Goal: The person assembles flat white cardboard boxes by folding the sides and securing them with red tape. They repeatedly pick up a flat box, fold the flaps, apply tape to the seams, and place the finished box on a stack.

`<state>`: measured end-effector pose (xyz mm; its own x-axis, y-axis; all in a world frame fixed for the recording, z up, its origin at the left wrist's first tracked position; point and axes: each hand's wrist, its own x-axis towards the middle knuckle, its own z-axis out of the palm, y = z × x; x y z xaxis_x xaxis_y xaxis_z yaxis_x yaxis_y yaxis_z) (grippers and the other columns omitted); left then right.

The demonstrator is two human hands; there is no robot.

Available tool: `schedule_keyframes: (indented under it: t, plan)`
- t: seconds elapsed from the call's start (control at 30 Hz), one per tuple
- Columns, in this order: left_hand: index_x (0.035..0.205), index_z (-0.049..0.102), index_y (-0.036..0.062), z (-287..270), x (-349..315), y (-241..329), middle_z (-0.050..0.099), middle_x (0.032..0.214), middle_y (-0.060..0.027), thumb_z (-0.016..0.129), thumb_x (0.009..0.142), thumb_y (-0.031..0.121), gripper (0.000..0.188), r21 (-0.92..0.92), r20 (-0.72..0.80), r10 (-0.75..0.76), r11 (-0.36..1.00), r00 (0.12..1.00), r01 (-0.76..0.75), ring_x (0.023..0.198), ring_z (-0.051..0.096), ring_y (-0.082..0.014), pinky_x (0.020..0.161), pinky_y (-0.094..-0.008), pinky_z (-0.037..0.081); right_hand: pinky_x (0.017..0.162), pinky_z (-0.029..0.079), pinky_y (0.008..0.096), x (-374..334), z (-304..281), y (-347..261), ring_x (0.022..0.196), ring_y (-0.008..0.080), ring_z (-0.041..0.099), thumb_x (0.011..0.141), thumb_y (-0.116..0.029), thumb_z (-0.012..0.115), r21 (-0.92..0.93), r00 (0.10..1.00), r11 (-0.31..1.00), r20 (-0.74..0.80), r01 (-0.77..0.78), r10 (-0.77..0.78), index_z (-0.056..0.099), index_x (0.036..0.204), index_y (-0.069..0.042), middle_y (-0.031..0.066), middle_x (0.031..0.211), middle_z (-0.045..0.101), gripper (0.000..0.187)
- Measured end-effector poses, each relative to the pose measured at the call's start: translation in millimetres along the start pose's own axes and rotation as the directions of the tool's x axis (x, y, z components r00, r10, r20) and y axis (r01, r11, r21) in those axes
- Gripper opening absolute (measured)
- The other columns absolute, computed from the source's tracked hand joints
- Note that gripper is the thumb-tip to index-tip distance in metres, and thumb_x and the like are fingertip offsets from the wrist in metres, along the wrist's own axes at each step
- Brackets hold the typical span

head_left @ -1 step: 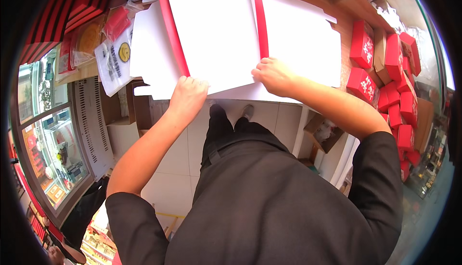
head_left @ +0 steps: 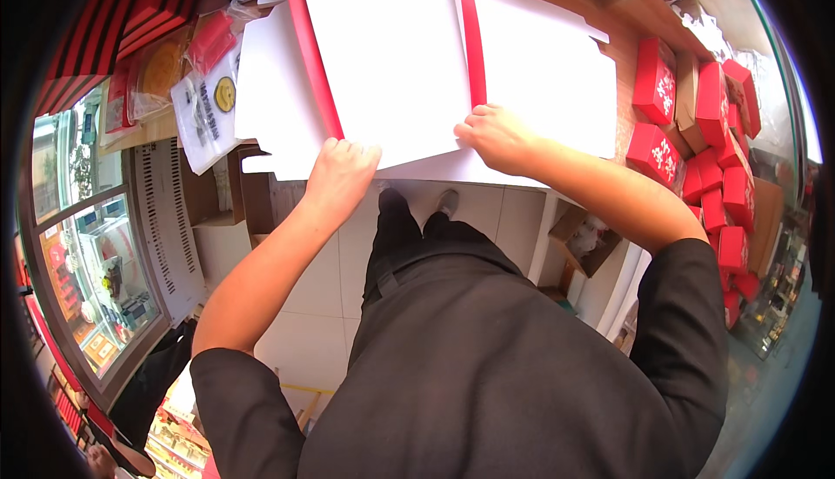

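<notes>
A white cardboard box blank [head_left: 383, 53] with red side edges lies across more flat white card [head_left: 548, 79] on the table. At its near left corner my left hand [head_left: 342, 172] is closed on the edge, by the end of the left red strip. My right hand [head_left: 497, 136] pinches the near right corner, just below the right red strip. Between both hands the blank's near edge runs over the table's front edge. The fingertips are partly hidden behind the card.
Red boxes [head_left: 654, 81] are piled at the right of the table. Plastic-wrapped packets [head_left: 205, 101] lie at the left, beside a glass window [head_left: 109, 279]. An open carton [head_left: 584, 240] sits under the table's right side. Dark-striped red boxes [head_left: 148, 9] are stacked at the far left.
My left hand has shifted very slightly at the blank's corner. Otherwise nothing has visibly moved.
</notes>
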<state>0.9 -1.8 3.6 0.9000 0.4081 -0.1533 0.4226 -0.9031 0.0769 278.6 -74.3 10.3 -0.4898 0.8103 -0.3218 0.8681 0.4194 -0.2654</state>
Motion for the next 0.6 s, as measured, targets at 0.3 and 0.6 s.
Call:
schedule_keyframes:
  t: [0.3,0.6]
  plan:
    - [0.073,0.054,0.0044,15,1,3,0.054,0.072,-0.0072,0.063,0.076,0.002,0.009,-0.102,-0.105,-0.012,0.995,0.994,0.001,0.072,0.058,-0.0223,0.066,-0.0331,0.050,0.077,0.050,0.0344,0,7,-2,0.087,0.0239,0.061,0.082,-0.005,0.057,-0.075,0.994,0.997,-0.103,0.030,-0.037,0.065,0.086,-0.008,0.0076,0.081,0.063,0.010]
    - [0.072,0.050,0.0068,5,3,5,0.055,0.068,-0.0068,0.063,0.062,0.001,0.017,-0.012,-0.095,0.015,1.000,0.995,-0.016,0.067,0.061,-0.0207,0.062,-0.0313,0.050,0.077,0.051,0.0391,-1,-10,-8,0.089,0.0278,0.064,0.079,0.004,0.052,-0.008,0.991,0.997,0.106,-0.082,0.082,0.062,0.106,-0.006,0.0104,0.086,0.064,0.030]
